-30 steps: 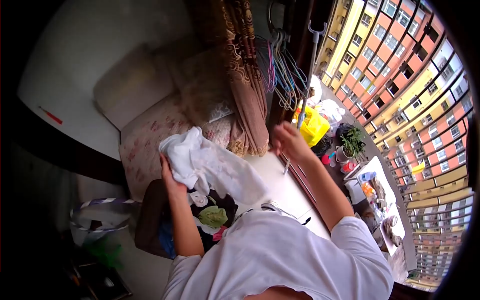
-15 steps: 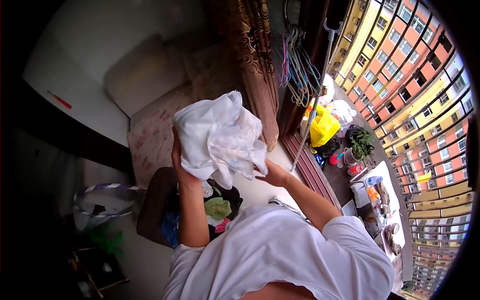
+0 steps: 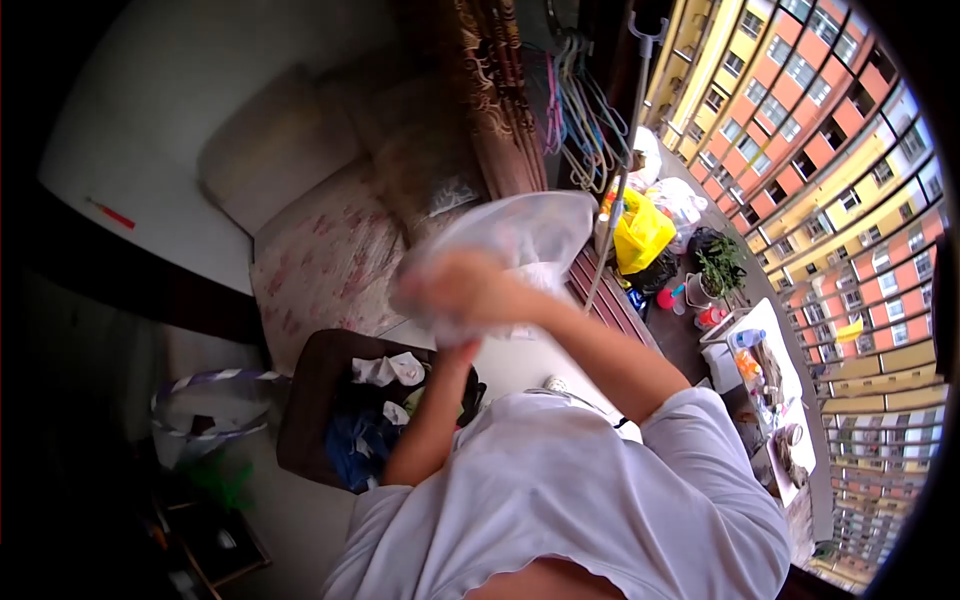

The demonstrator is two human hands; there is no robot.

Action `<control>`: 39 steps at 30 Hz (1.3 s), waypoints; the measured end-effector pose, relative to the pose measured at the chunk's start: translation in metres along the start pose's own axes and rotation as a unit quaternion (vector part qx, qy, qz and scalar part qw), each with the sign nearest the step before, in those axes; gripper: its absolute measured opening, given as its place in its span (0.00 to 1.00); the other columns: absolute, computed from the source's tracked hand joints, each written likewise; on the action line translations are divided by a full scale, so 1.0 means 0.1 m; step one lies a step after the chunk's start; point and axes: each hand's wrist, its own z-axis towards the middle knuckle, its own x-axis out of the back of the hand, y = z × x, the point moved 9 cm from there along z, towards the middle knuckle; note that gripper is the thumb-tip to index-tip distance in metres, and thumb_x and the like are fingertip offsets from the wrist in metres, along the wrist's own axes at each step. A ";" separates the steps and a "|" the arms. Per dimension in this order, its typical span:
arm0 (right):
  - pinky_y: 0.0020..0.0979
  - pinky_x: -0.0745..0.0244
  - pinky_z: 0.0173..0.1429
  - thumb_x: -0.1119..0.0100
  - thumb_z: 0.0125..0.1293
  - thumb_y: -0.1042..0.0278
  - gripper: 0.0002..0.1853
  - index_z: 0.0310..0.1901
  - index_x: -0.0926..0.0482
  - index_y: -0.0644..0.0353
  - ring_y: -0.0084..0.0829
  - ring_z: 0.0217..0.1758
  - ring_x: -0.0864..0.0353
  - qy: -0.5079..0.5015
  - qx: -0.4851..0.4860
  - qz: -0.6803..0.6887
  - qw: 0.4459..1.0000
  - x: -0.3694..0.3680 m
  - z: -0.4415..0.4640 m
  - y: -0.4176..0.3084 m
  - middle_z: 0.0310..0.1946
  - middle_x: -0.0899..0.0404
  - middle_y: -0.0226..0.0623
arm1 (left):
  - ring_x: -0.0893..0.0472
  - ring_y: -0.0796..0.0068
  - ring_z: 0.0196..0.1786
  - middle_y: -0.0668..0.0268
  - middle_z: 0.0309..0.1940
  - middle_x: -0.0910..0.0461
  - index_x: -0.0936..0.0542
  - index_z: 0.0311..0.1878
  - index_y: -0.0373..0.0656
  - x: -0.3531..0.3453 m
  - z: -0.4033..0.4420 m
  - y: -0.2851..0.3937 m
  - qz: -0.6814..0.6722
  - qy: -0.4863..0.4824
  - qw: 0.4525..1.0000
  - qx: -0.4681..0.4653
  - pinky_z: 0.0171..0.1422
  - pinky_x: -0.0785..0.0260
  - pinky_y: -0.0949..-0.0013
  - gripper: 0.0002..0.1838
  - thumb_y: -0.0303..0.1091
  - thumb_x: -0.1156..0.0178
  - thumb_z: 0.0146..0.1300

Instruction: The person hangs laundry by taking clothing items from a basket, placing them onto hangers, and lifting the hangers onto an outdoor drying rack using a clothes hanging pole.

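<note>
- I see the white cloth [image 3: 548,222] at frame centre, blurred, against the hands.
- Right hand [image 3: 465,285] overlaps it; motion smears the fingers, so I can't tell if they grip.
- Left hand [image 3: 460,351] shows just below, mostly covered; finger state unreadable to me.
- Brown container [image 3: 305,400] of clothes [image 3: 362,432], lower left of centre.
- Hangers [image 3: 588,110], upper right of centre.

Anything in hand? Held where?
White cloth, apparently gripped at one end, the rest fanning out. The right hand is at that end, too blurred to tell its grip; the left hand, mostly hidden below, can't be told either.
</note>
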 end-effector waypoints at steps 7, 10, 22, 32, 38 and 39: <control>0.41 0.31 0.39 0.49 0.57 0.60 0.12 0.38 0.28 0.59 0.43 0.36 0.26 -0.281 -0.037 -0.167 0.944 -0.86 -0.64 -0.02 0.28 0.26 0.44 | 0.30 0.65 0.51 0.62 0.48 0.29 0.31 0.51 0.42 -0.54 -0.49 -0.10 0.237 -0.166 0.955 -0.056 0.55 0.37 0.62 0.18 0.41 0.52 0.59; 0.38 0.30 0.39 0.45 0.54 0.64 0.13 0.40 0.29 0.59 0.44 0.34 0.26 -0.078 0.000 -0.153 0.985 -0.10 -0.74 -0.06 0.30 0.27 0.43 | 0.29 0.64 0.49 0.62 0.47 0.28 0.30 0.49 0.42 -0.66 -0.48 0.04 0.326 -0.202 0.915 -0.124 0.54 0.36 0.63 0.17 0.39 0.50 0.58; 0.27 0.25 0.40 0.54 0.65 0.68 0.09 0.40 0.35 0.64 0.27 0.33 0.23 0.295 -0.291 0.161 0.896 1.11 -1.54 1.03 0.29 0.27 0.37 | 0.29 0.73 0.48 0.64 0.44 0.28 0.31 0.49 0.40 -0.85 -0.39 -0.15 0.245 -0.237 0.940 0.005 0.53 0.36 0.68 0.17 0.39 0.51 0.60; 0.21 0.35 0.38 0.51 0.60 0.75 0.06 0.39 0.33 0.62 0.18 0.32 0.33 0.273 -0.232 0.098 0.928 1.20 -1.36 0.74 0.30 0.30 0.31 | 0.34 0.73 0.55 0.63 0.54 0.35 0.42 0.60 0.39 -1.01 -0.54 -0.29 0.048 -0.253 0.956 0.140 0.61 0.41 0.71 0.23 0.37 0.56 0.64; 0.24 0.34 0.40 0.49 0.59 0.75 0.05 0.36 0.33 0.63 0.21 0.35 0.30 0.250 -0.268 -0.047 0.929 1.19 -1.59 1.45 0.29 0.28 0.33 | 0.33 0.71 0.55 0.61 0.54 0.34 0.41 0.59 0.39 -0.78 -0.48 -0.34 0.231 -0.253 0.938 0.055 0.61 0.40 0.68 0.23 0.37 0.54 0.62; 0.26 0.33 0.41 0.48 0.56 0.76 0.06 0.36 0.32 0.62 0.24 0.36 0.27 0.173 -0.314 -0.107 0.927 1.10 -1.64 1.42 0.29 0.28 0.37 | 0.33 0.71 0.55 0.61 0.54 0.34 0.40 0.59 0.39 -0.78 -0.46 -0.30 0.205 -0.245 0.946 0.054 0.60 0.40 0.67 0.23 0.37 0.54 0.62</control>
